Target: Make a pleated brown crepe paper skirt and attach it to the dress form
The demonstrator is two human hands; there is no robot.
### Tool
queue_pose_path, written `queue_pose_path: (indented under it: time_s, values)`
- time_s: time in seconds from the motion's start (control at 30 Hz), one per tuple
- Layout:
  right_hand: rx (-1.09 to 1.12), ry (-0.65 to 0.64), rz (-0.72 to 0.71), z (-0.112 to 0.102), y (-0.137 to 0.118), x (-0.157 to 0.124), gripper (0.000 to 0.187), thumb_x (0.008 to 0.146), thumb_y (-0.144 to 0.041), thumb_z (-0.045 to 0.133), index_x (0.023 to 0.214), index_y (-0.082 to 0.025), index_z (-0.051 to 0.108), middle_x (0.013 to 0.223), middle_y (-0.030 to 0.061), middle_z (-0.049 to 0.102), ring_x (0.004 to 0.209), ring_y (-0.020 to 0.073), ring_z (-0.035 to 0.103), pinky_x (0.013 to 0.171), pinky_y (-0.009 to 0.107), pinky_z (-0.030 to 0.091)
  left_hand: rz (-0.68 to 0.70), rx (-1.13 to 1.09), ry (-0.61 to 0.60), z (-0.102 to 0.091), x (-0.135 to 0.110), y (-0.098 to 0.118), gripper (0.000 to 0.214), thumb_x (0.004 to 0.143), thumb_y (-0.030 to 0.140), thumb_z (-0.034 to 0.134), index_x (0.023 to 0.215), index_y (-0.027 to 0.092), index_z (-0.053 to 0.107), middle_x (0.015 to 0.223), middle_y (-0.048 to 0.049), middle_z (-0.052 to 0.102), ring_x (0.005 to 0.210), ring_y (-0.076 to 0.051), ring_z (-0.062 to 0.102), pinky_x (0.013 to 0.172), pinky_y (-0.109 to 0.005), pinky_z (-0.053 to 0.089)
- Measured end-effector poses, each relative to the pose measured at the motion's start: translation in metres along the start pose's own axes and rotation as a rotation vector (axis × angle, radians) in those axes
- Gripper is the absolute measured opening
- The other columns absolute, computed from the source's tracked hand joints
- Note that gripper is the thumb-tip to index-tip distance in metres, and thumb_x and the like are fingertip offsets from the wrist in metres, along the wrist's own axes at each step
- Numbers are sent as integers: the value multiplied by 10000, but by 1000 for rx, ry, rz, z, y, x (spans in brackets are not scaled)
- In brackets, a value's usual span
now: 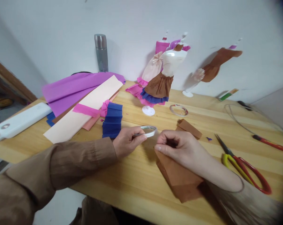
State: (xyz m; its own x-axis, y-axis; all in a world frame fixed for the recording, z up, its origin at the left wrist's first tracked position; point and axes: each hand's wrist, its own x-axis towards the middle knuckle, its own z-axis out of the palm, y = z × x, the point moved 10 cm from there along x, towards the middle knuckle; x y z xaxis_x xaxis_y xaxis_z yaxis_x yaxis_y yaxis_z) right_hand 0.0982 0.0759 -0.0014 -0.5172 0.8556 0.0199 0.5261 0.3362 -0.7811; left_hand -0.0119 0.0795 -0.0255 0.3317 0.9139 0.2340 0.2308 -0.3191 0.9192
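My left hand (129,140) pinches a roll of tape (151,134) between thumb and fingers, just above the tabletop. Close to the roll's right side, my right hand (179,145) grips the upper corner of a folded piece of brown crepe paper (179,178). The paper hangs down below that hand, partly hidden by the wrist. Behind the right hand lies a smaller folded brown paper strip (190,128). A gathered blue paper piece (112,120) rests just beyond my left hand.
Miniature dress forms in paper clothes, one with a brown skirt (159,86), stand near the wall. Scissors (240,165) lie at right, a second tape roll (179,110) behind. Purple paper (80,87), a cream strip (85,109) and a white power strip (24,120) lie left. A flask (101,54) stands behind.
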Motion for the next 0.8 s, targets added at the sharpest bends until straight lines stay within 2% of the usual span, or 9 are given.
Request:
queue_pose_path:
  time_s: [0.23,0.5,0.63,0.8]
  values:
    - [166,-120,21,4,-6,1,96,744,-222,558,671,-159,561,598,-13,519,536,90,434,490,211,350,-20,-69,-35,3,4,-4,203,816,292,545,679,143,569,590,36,452,581,-90,395,556,-208,309]
    - [110,-69,19,4,-1,1,157,789,-277,567,688,-160,594,593,-6,536,537,101,459,503,220,371,-26,-56,-165,16,0,-3,252,842,321,496,678,136,547,548,54,388,515,-68,322,496,-197,262]
    - [99,-62,-8,6,5,0,157,807,-292,572,769,-161,651,632,7,588,561,114,498,522,229,391,-15,-43,-154,16,0,-2,245,832,310,495,668,134,538,548,59,384,510,-61,320,488,-189,259]
    - [88,-46,-39,6,4,0,128,804,-274,594,782,-175,671,669,13,644,597,126,553,558,236,429,-18,-50,-127,13,0,-2,259,836,330,494,675,132,540,532,65,365,500,-59,309,478,-187,250]
